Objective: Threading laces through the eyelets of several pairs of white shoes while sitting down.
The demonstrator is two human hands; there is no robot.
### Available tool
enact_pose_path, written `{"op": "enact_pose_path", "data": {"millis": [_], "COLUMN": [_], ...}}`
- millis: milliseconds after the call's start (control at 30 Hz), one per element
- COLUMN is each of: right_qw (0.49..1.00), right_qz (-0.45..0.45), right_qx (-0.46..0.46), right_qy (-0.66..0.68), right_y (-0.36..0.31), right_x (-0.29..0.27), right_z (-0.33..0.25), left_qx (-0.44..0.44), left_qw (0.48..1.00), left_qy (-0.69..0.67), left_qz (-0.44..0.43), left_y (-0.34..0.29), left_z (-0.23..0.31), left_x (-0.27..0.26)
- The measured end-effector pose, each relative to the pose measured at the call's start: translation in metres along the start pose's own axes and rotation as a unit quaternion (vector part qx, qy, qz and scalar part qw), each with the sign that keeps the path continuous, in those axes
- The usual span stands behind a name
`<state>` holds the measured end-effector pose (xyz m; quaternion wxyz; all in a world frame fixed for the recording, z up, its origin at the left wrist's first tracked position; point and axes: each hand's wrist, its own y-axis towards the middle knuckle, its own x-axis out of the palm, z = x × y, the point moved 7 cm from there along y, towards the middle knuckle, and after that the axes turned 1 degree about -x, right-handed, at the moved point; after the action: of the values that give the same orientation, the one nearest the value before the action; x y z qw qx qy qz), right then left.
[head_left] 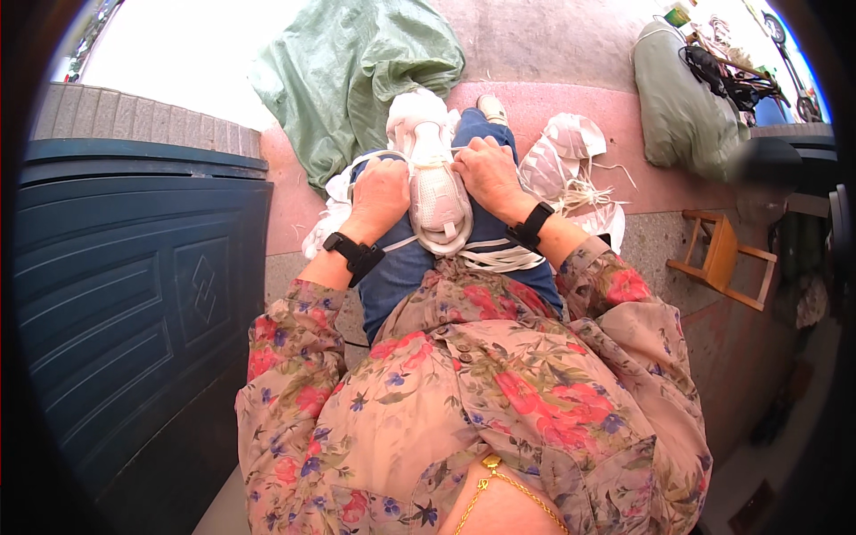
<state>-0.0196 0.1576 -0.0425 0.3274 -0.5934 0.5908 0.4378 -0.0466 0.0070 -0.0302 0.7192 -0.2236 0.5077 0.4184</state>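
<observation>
Holding narrow laces [393, 152] of rounded mesh shoe [439, 203]

No readable text, labels, brands, numbers or signs in view.
</observation>
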Motion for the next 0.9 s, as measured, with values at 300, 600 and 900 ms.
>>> {"op": "enact_pose_path", "data": {"millis": [300,600,900], "right_qw": [0.997,0.987,0.960], "right_qz": [-0.022,-0.103,0.048], "right_qx": [-0.058,-0.114,-0.077], "right_qy": [-0.039,0.038,0.266], "right_y": [-0.006,-0.004,-0.014], "right_x": [-0.003,0.017,0.001], "right_z": [-0.012,0.001,0.008], "left_qx": [-0.060,-0.073,-0.029], "left_qw": [0.994,0.994,0.997], "left_qy": [0.077,0.070,-0.063], "left_qz": [0.053,-0.042,0.042], "left_y": [-0.002,-0.014,0.011], "left_z": [0.009,0.010,0.018], "left_x": [-0.018,0.008,-0.017]}}
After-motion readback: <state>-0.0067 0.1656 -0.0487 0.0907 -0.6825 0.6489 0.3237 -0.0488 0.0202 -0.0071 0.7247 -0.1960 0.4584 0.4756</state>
